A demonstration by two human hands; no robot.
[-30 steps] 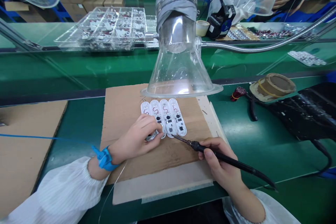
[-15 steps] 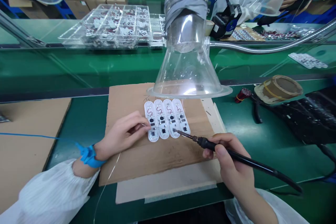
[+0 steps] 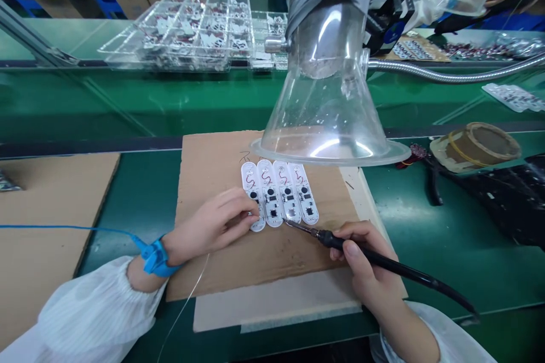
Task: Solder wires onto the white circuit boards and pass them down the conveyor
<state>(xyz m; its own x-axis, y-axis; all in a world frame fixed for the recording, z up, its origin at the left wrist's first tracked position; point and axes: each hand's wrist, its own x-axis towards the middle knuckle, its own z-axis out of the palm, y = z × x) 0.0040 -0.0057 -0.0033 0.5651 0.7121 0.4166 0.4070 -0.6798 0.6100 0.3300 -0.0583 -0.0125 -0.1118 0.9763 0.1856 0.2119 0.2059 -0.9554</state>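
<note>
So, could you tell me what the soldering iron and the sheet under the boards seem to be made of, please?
The soldering iron has a black handle with a soft sheen, probably plastic or rubber, and a thin, grey, glinting metal tip. The sheet under the circuit boards looks like brown cardboard: matte, with a ragged edge.

My left hand (image 3: 213,224) lies palm-down, angled inward, its fingers (image 3: 242,210) stretched to the right and close together at the tips. My left forearm (image 3: 145,275) comes in from the lower left. My right hand (image 3: 361,258) sits further right and lower, curled in a pen grip, with my right forearm (image 3: 409,332) rising from the bottom edge.
</note>
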